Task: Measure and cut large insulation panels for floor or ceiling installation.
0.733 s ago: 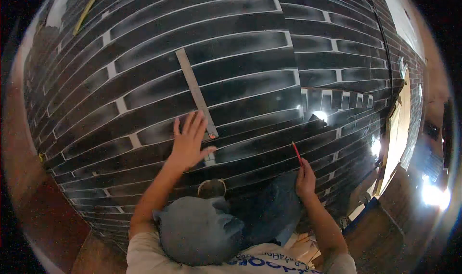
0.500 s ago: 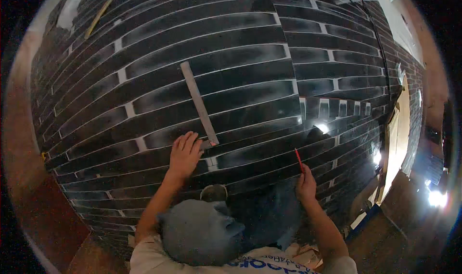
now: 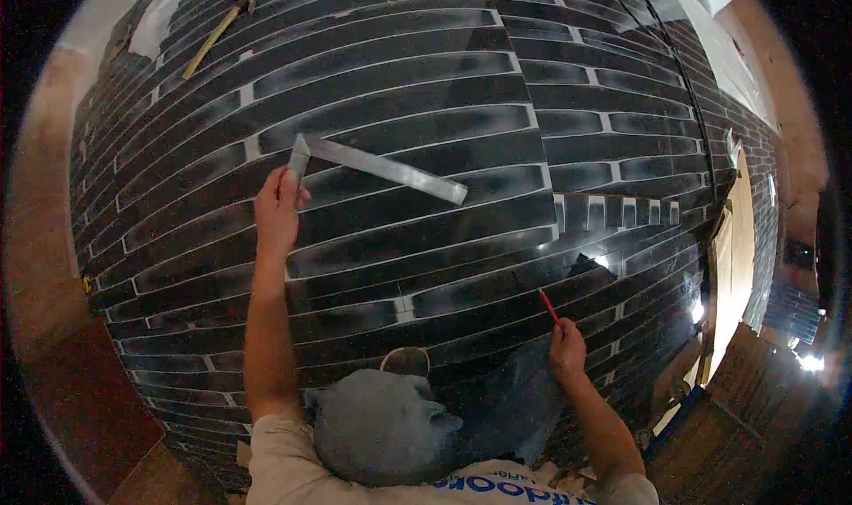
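Observation:
My left hand (image 3: 280,205) is closed around the short stock of a metal try square (image 3: 386,169), held over the dark floor. Its long blade points away to the right, toward the middle of the view. Lower and to the right, my right hand (image 3: 568,350) grips a slim red pencil (image 3: 549,306), its tip pointing up and left. Below both hands lies dark floor covering (image 3: 399,237) patterned with long black strips and pale lines. My bent knee (image 3: 382,430) is between my arms, with a shoe tip (image 3: 406,361) showing beyond it.
A hammer (image 3: 213,42) with a yellowish handle lies at the far left. A dark cable (image 3: 679,57) runs down the far right, near a pale board (image 3: 735,252). A row of pale tabs (image 3: 628,212) shows at a seam on the right. White sheeting (image 3: 160,17) lies at the far left.
My left hand has moved up and left with the try square, which has turned so its blade now points right. My right hand and pencil have shifted slightly down.

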A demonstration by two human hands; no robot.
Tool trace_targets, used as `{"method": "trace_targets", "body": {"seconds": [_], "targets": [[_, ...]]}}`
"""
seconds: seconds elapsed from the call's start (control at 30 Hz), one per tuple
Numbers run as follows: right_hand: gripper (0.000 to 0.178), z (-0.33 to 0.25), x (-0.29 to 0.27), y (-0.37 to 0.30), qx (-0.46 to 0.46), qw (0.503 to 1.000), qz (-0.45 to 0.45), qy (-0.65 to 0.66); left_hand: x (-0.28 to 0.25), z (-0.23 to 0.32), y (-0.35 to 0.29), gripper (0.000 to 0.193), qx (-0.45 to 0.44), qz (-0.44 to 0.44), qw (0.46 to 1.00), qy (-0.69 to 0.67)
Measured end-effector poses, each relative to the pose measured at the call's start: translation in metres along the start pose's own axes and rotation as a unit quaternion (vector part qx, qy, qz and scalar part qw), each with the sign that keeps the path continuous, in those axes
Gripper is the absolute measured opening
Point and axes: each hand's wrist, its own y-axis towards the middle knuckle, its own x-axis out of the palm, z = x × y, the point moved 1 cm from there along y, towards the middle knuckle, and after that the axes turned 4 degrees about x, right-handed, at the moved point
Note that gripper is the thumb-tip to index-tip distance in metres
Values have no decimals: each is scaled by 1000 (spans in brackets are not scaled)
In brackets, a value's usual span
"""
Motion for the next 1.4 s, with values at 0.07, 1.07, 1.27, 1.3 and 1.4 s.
{"method": "trace_targets", "body": {"seconds": [0.07,1.07,1.27,1.3,1.4], "targets": [[23,-22,-7,-2,-1,1000,-22,18,1,-11,17,28,46,-14,995,89],[20,-331,61,306,-255,935,245,-15,127,19,404,44,208,19,911,356],[18,-342,57,304,-264,935,236,-11,118,23,426,32,300,-13,876,378],[20,-341,54,304,-266,934,238,-10,123,25,423,32,299,-17,878,375],[22,-340,55,305,-266,936,232,-10,129,30,413,33,290,-29,885,363]]}}
